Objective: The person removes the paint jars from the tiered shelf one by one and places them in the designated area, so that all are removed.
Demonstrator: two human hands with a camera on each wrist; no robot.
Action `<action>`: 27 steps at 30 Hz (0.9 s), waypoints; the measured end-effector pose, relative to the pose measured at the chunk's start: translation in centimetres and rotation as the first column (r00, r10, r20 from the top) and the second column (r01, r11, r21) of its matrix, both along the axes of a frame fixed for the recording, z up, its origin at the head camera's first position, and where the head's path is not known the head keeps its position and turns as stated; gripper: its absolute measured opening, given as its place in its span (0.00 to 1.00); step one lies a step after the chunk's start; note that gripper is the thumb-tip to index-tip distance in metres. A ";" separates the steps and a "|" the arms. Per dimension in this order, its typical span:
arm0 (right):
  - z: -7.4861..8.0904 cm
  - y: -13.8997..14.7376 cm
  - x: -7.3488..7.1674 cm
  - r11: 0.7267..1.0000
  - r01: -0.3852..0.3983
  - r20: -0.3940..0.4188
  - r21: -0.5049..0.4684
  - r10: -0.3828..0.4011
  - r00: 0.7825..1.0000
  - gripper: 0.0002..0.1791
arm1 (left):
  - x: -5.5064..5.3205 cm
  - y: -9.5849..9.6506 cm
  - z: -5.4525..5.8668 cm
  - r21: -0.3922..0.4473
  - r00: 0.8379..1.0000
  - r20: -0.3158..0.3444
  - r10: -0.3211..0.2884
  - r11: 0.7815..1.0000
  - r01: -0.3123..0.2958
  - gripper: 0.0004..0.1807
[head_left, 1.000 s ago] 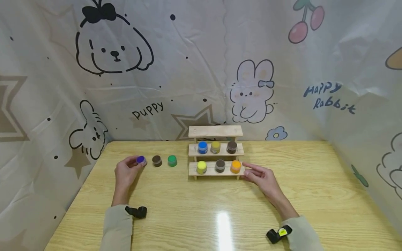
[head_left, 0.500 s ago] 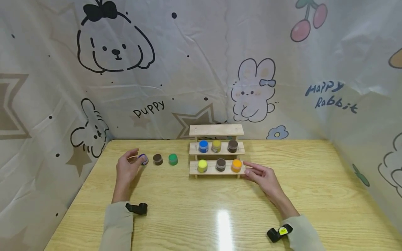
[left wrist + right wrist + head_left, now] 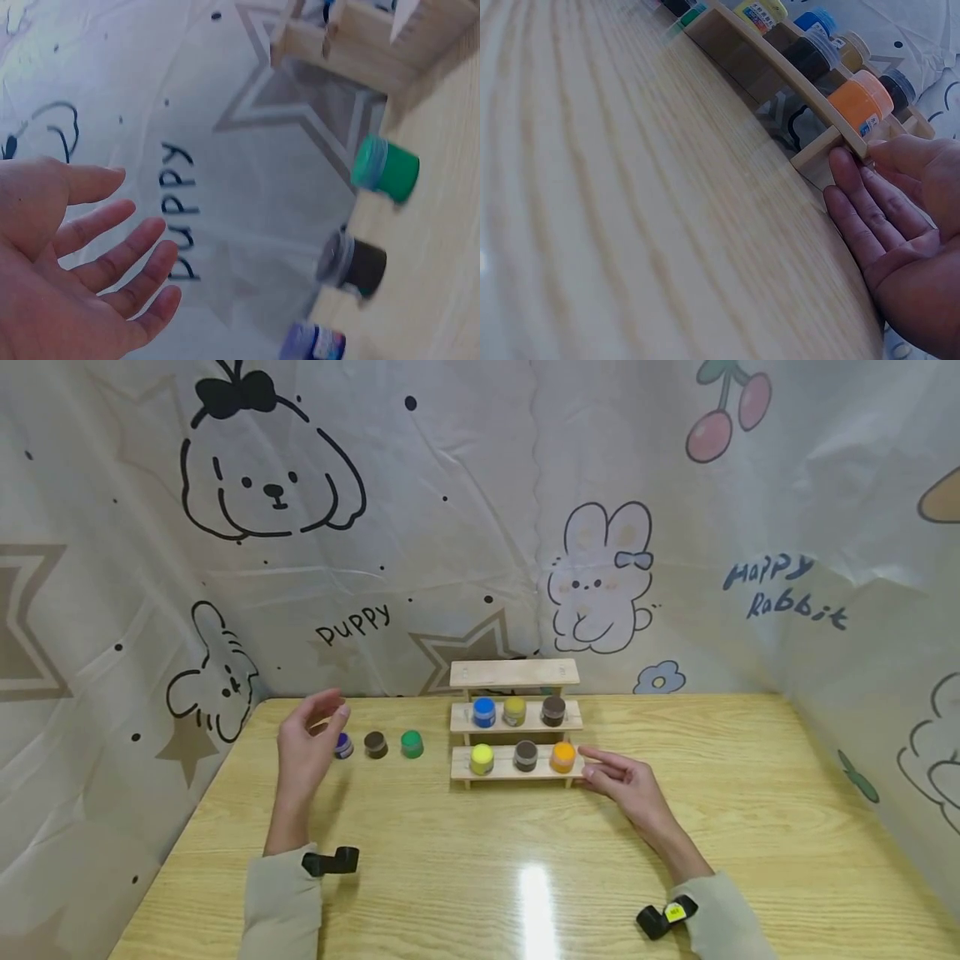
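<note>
The left hand [image 3: 306, 747] has its fingers loosely parted and holds nothing, well left of the wooden rack [image 3: 514, 673]. It partly covers the purple jar [image 3: 345, 747], farthest left of the rack, past the green jar [image 3: 412, 744] and dark brown jar [image 3: 376, 745]; the left wrist view crops the purple jar. The right hand [image 3: 632, 795] appears to pinch the rack's right end, fingertips partly hidden.

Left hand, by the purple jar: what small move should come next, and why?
I'd probably lift the left hand higher before moving it sideways: its empty fingers are apart from the purple jar, which stands in a row with the brown jar and green jar, so a low sweep could knock them.
</note>
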State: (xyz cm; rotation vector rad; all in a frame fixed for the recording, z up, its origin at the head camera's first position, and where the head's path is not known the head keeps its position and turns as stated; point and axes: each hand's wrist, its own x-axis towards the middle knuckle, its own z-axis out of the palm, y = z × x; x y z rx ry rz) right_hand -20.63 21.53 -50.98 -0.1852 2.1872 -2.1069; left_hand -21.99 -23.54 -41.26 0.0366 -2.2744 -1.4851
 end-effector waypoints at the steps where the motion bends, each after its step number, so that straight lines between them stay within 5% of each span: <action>1: 0.0 0.0 0.0 1.000 -0.001 0.002 0.002 0.001 1.000 0.26 | 0.2 0.4 0.2 0.004 1.000 -0.012 -0.020 1.000 0.020 0.18; 10: 0.0 0.1 0.2 1.000 -0.001 -0.010 -0.004 0.001 1.000 0.25 | 0.1 4.0 0.6 -0.015 0.974 -0.075 -0.215 0.977 0.214 0.19; 27: -0.4 0.0 -0.2 1.000 -0.009 -0.016 -0.008 0.009 1.000 0.24 | 0.0 9.4 -0.3 0.084 0.929 -0.057 -0.366 0.925 0.370 0.21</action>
